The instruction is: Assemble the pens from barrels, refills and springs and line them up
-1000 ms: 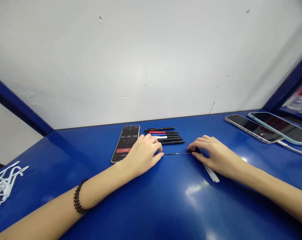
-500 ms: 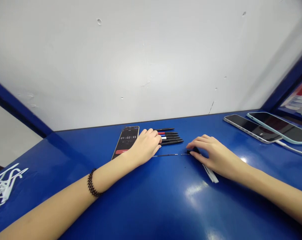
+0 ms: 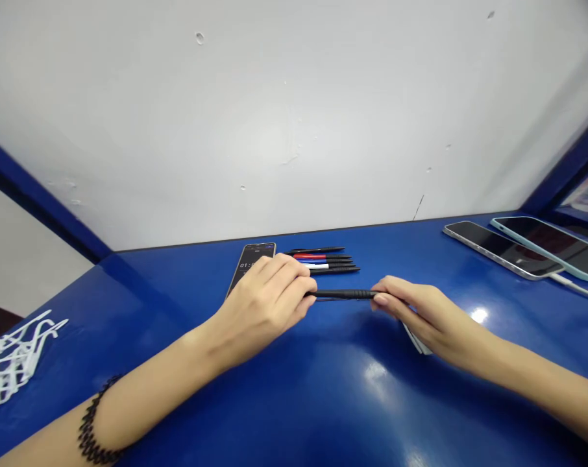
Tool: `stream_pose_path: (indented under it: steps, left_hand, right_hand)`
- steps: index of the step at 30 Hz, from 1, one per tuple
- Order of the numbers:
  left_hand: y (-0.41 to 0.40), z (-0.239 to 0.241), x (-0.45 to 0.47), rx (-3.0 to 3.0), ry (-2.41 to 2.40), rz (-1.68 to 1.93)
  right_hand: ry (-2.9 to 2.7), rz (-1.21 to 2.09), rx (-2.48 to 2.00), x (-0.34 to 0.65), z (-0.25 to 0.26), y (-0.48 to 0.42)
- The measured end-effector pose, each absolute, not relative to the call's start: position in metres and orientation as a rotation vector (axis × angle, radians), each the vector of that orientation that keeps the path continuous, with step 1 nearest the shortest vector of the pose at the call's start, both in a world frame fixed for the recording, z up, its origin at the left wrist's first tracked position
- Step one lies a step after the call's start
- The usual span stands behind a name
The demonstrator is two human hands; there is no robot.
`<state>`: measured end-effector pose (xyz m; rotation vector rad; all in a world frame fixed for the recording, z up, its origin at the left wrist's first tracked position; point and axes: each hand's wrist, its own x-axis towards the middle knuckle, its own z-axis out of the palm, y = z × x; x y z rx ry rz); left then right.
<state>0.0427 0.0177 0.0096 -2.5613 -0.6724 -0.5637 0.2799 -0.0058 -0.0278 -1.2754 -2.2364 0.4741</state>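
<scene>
A black pen [image 3: 340,294] is held level above the blue tabletop [image 3: 294,402], its ribbed grip toward the right. My left hand [image 3: 274,295], wearing a dark braided band at the wrist, is closed on the pen's left end. My right hand [image 3: 411,308] pinches the other end between thumb and fingers, hiding the tip. A thin dark refill [image 3: 328,299] shows just below the pen, mostly covered by it. Under my right hand, a white strip-like piece [image 3: 417,340] lies partly hidden. Just behind, several pens [image 3: 330,259] in black, red, blue and white lie in a row.
A phone [image 3: 240,269] showing a timer is partly covered by my left hand. Two more phones, one silver-edged [image 3: 503,250] and one in a pale blue case [image 3: 557,246], lie at the right with a white cable [image 3: 579,287]. White plastic pieces [image 3: 14,363] are heaped at left.
My left hand has come forward from the row of pens, bringing a black pen. My right hand has risen from the small black part and spring and now grips the pen's right end.
</scene>
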Motion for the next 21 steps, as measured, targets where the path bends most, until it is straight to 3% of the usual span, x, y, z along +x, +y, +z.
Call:
stream_pose_path:
  steps: [7, 10, 13, 15, 19, 21]
  left_hand:
    - [-0.002, -0.011, 0.025, -2.84, -0.673, -0.771]
    - [-0.005, -0.006, 0.029, -3.121, -1.118, -0.74]
    - [-0.006, 0.002, 0.036, -3.363, -1.629, -0.439]
    - [-0.006, 0.002, 0.038, -3.39, -1.708, -0.341]
    - [-0.006, -0.012, 0.031, -2.995, -0.96, -0.763]
    - [-0.006, -0.018, 0.026, -2.779, -0.62, -0.766]
  right_hand:
    - [-2.248, 0.693, -1.178, 0.268, -0.023, -0.021]
    - [-2.293, 0.643, -1.106, 0.269, -0.024, -0.019]
    - [-2.336, 0.63, -1.044, 0.271, -0.025, -0.016]
    - [-2.365, 0.654, -1.043, 0.272, -0.024, -0.016]
    - [-2.39, 0.765, -1.091, 0.272, -0.021, -0.019]
    - [-2.417, 0.837, -1.117, 0.271, -0.018, -0.021]
